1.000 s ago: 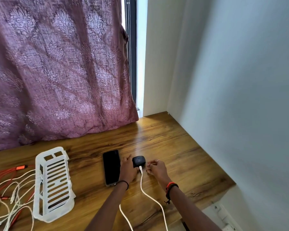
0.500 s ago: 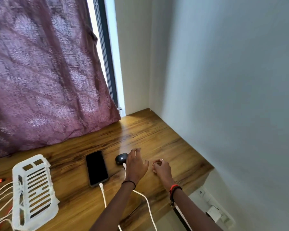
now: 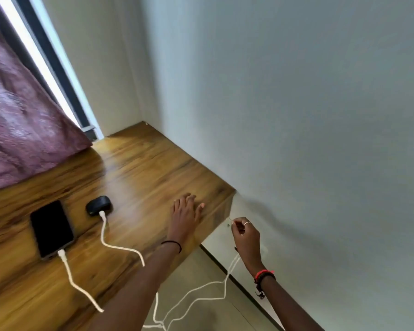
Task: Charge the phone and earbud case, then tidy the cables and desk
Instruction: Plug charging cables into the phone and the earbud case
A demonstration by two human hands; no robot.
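At the near left of the brown wood-grain bench [image 3: 153, 168], a black slab phone [image 3: 52, 229] lies face up with a white charging cable [image 3: 77, 285] plugged into its near end. Just right of it and a little farther back sits a small black rounded earbud case [image 3: 99, 205], with a second white cable [image 3: 120, 247] plugged in too. Both leads run off the near edge by the left forearm.

The left grip [image 3: 185, 211] rests flat on the bench near its right end, fingers spread, holding nothing. The right grip [image 3: 245, 235] hangs off the bench end beside the pale wall [image 3: 296, 115], fingers curled, pinching a thin white cord [image 3: 233, 263] that drops to looped slack on the floor [image 3: 196, 271].

Charging looks set up, so tidying the cables seems the step in hand. I cannot tell whether that cord belongs to either lead. If it does, a sharp pull could drag the light case toward the edge or pop its plug. The forearm crossing the leads could also snag them, and the floor loops may tangle.
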